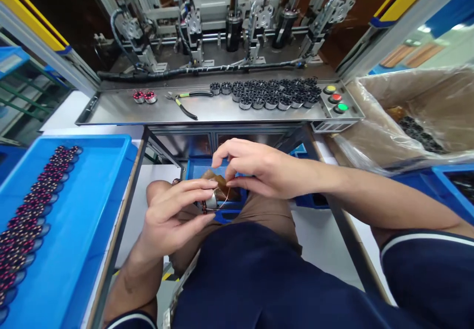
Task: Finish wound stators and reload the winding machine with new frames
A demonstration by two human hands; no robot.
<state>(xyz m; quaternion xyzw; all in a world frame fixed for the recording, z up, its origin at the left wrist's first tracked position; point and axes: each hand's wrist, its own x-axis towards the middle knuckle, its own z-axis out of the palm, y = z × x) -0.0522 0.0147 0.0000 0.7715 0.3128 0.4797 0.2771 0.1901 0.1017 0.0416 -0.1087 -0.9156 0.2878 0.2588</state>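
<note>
My left hand [176, 213] is closed round a small motor stator [211, 201] with a silvery side and copper windings, held above my lap. A thin copper wire [225, 198] loops out from the stator towards my right hand [255, 168]. The thumb and forefinger of that hand pinch the wire's upper end. Part of the stator is hidden by my left fingers. Below the hands, a blue bin [196, 167] with brownish translucent film [215, 176] shows between my knees.
On the metal ledge [148, 114] lie two red-wound stators [144, 97], cutting pliers [188, 101] and several black stator cores [272, 92]. Push buttons [335, 98] sit right. A blue tray [89, 195] of wound stators stands left, a plastic-lined box [418, 97] right. Machine fixtures [233, 27] rise behind.
</note>
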